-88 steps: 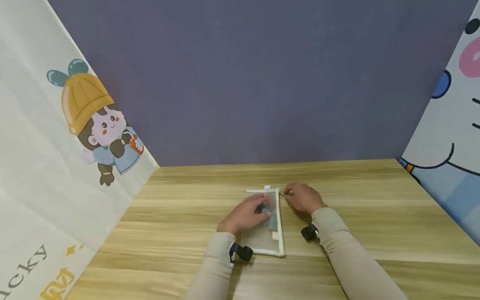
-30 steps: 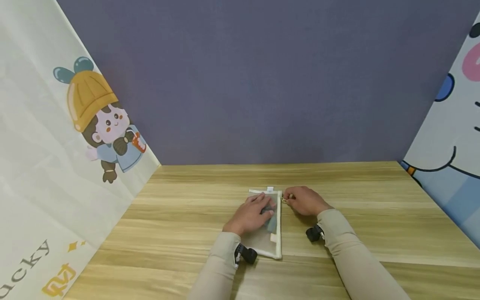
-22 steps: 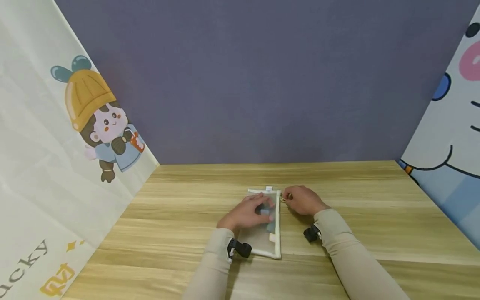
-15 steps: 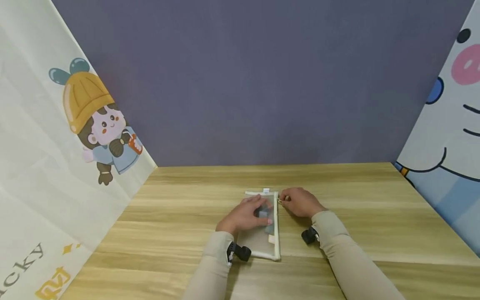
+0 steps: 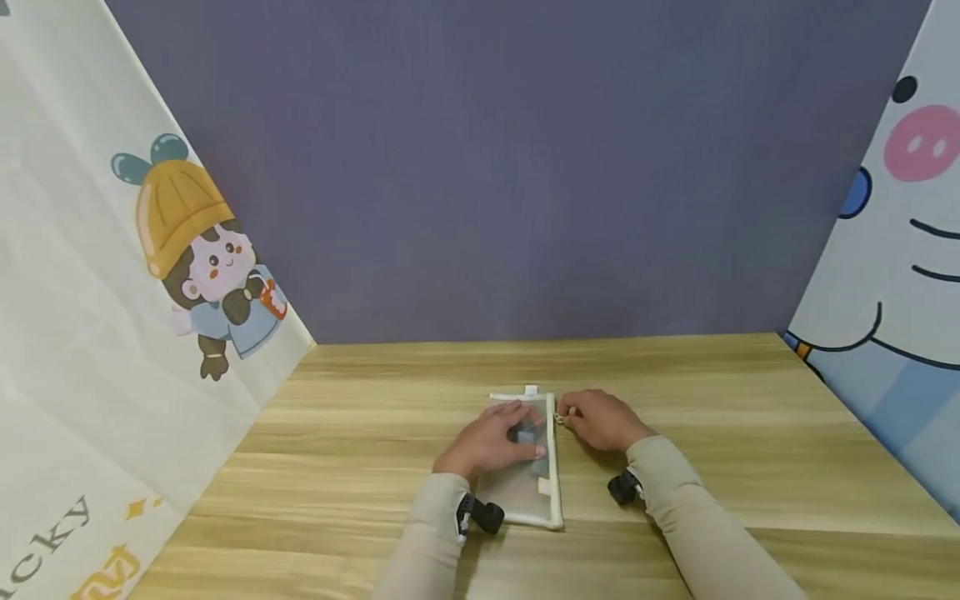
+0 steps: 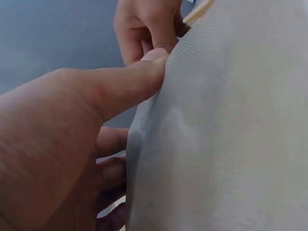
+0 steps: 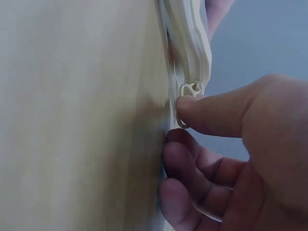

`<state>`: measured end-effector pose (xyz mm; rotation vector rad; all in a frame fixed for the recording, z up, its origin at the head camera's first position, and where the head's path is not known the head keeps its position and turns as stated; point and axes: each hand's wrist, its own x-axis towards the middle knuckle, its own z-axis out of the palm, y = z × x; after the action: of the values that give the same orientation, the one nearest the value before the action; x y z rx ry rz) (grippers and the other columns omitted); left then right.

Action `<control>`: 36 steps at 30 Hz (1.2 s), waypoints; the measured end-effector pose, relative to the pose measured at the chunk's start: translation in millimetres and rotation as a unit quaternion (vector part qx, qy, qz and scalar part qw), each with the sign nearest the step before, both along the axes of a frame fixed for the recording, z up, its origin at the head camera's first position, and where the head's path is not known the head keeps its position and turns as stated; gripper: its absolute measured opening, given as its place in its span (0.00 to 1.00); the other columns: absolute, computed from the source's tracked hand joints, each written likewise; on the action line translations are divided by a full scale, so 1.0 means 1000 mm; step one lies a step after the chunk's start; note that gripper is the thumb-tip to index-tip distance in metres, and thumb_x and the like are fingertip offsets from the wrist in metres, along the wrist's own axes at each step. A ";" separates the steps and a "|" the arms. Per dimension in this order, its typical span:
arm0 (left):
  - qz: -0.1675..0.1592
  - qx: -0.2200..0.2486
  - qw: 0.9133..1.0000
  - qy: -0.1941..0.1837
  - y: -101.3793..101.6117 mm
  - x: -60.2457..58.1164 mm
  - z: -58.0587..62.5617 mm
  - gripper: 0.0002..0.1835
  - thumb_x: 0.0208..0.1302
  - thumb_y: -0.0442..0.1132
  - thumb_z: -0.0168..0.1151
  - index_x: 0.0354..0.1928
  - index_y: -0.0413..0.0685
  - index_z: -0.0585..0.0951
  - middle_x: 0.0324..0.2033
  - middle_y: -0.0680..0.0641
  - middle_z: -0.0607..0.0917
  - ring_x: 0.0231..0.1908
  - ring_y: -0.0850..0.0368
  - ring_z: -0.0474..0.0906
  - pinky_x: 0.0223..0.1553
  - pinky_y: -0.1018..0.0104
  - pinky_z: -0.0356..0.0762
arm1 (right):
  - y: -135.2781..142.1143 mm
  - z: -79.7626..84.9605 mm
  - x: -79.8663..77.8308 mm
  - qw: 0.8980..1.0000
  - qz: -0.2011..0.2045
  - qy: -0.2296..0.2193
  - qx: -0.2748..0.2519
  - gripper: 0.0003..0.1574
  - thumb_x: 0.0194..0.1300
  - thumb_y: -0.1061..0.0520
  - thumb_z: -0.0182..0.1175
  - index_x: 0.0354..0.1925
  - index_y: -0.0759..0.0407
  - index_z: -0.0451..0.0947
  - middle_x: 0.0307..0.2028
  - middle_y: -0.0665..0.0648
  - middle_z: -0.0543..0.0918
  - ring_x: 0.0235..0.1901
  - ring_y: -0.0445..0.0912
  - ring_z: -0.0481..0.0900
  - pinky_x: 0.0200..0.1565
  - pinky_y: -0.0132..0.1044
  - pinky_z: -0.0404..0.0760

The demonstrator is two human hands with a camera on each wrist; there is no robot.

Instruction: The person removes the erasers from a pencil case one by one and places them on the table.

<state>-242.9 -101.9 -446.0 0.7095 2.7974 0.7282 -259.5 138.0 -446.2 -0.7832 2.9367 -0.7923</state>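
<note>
A see-through mesh zip pouch (image 5: 510, 492) with pale edging lies on the wooden table, its zipper side (image 5: 553, 467) on the right. Something bluish-grey (image 5: 527, 437) shows through the mesh, partly covered by my left hand (image 5: 487, 442). That hand rests on the pouch with thumb and fingers spread; in the left wrist view the mesh (image 6: 216, 120) puckers at the thumb tip. My right hand (image 5: 603, 419), beside the pouch's far right corner, pinches the ring-shaped zipper pull (image 7: 184, 91) between thumb and forefinger. Its other fingers curl beneath.
The wood-grain table (image 5: 360, 442) extends to both sides of the pouch. A grey-purple panel (image 5: 487, 167) stands behind it, with printed cartoon sheets at left (image 5: 67, 250) and right (image 5: 892, 275). A small white tag (image 5: 531, 390) sticks out of the pouch's far edge.
My right hand has drawn the zipper pull a little nearer along the pouch's right edge. My left hand's thumb has spread away from its fingers. The head view has tilted up slightly.
</note>
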 end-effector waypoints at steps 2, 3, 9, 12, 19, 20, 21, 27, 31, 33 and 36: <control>0.003 0.002 1.000 -0.002 0.000 0.001 0.002 0.41 0.61 0.68 0.62 0.74 0.61 0.67 0.75 0.50 0.62 0.74 0.48 0.55 0.67 0.42 0.60 | -0.001 0.001 0.002 1.000 0.004 0.001 0.004 0.05 0.70 0.61 0.62 0.39 0.50 0.80 0.31 0.45 0.80 0.27 0.40 0.74 0.32 0.43 0.74; 0.004 0.002 1.000 -0.003 0.000 0.001 0.002 0.42 0.61 0.68 0.62 0.74 0.60 0.67 0.75 0.50 0.62 0.74 0.48 0.55 0.67 0.42 0.60 | -0.001 0.002 0.003 1.000 0.005 0.002 0.008 0.05 0.70 0.61 0.62 0.39 0.49 0.80 0.31 0.44 0.80 0.26 0.40 0.73 0.32 0.42 0.74; 0.009 -0.002 1.000 0.002 -0.001 0.000 0.004 0.43 0.61 0.67 0.62 0.75 0.59 0.66 0.75 0.50 0.63 0.74 0.48 0.56 0.67 0.42 0.60 | -0.003 0.007 0.008 1.000 0.017 0.004 0.013 0.05 0.69 0.60 0.62 0.37 0.49 0.79 0.28 0.44 0.78 0.25 0.40 0.72 0.32 0.42 0.73; 0.009 -0.004 1.000 0.003 0.000 0.000 0.004 0.43 0.62 0.67 0.62 0.75 0.58 0.65 0.75 0.50 0.63 0.74 0.48 0.56 0.67 0.43 0.60 | -0.002 0.006 0.009 0.999 0.029 0.011 0.013 0.06 0.69 0.61 0.62 0.37 0.50 0.79 0.28 0.45 0.78 0.26 0.40 0.72 0.33 0.42 0.73; 0.009 -0.008 1.000 -0.001 0.000 0.002 0.001 0.43 0.62 0.68 0.61 0.75 0.59 0.65 0.75 0.51 0.62 0.74 0.48 0.56 0.67 0.42 0.60 | 0.001 0.003 0.013 0.998 0.054 0.024 0.014 0.07 0.69 0.61 0.62 0.35 0.49 0.78 0.28 0.44 0.77 0.28 0.40 0.72 0.35 0.42 0.73; 0.009 -0.009 1.000 0.001 0.000 0.002 0.001 0.43 0.62 0.68 0.61 0.75 0.60 0.65 0.75 0.51 0.62 0.73 0.48 0.56 0.67 0.42 0.60 | 0.002 0.003 0.013 0.998 0.057 0.023 0.013 0.07 0.70 0.62 0.61 0.35 0.49 0.78 0.29 0.44 0.77 0.28 0.40 0.72 0.35 0.42 0.73; 0.008 -0.011 1.000 0.002 0.001 0.002 0.001 0.43 0.62 0.68 0.61 0.75 0.60 0.65 0.75 0.51 0.62 0.74 0.48 0.56 0.67 0.42 0.60 | 0.002 0.003 0.014 0.998 0.059 0.023 0.012 0.07 0.70 0.62 0.61 0.35 0.49 0.78 0.29 0.44 0.77 0.28 0.40 0.72 0.35 0.42 0.73; 0.000 -0.011 1.000 0.001 0.004 0.000 0.001 0.44 0.62 0.69 0.60 0.76 0.60 0.63 0.76 0.51 0.60 0.74 0.48 0.54 0.67 0.43 0.60 | 0.007 0.007 0.019 0.998 0.061 0.008 0.009 0.07 0.71 0.62 0.60 0.36 0.50 0.78 0.30 0.44 0.77 0.28 0.40 0.71 0.34 0.41 0.72; -0.002 -0.006 1.000 0.000 0.004 -0.001 0.001 0.44 0.63 0.68 0.60 0.76 0.59 0.63 0.76 0.51 0.60 0.74 0.48 0.54 0.68 0.43 0.59 | 0.008 0.008 0.021 0.998 0.064 0.006 0.011 0.06 0.70 0.61 0.61 0.36 0.49 0.79 0.30 0.44 0.77 0.29 0.40 0.71 0.35 0.41 0.72; -0.002 -0.003 1.000 0.000 0.004 -0.001 0.000 0.44 0.63 0.68 0.61 0.76 0.58 0.63 0.76 0.50 0.60 0.75 0.48 0.53 0.68 0.43 0.58 | 0.008 0.007 0.022 0.998 0.069 0.003 0.012 0.07 0.70 0.61 0.61 0.36 0.49 0.78 0.31 0.44 0.77 0.29 0.40 0.71 0.35 0.41 0.72; -0.002 0.000 1.000 -0.003 0.003 0.000 0.000 0.45 0.63 0.68 0.61 0.77 0.56 0.61 0.76 0.50 0.60 0.75 0.48 0.53 0.69 0.43 0.57 | 0.008 0.006 0.024 0.997 0.080 -0.003 0.008 0.07 0.70 0.61 0.61 0.36 0.49 0.78 0.30 0.44 0.78 0.29 0.40 0.71 0.36 0.41 0.73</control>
<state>-243.1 -98.9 -446.4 0.7114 2.7892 0.7277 -235.5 145.8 -439.9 -0.9969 2.8272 -0.7559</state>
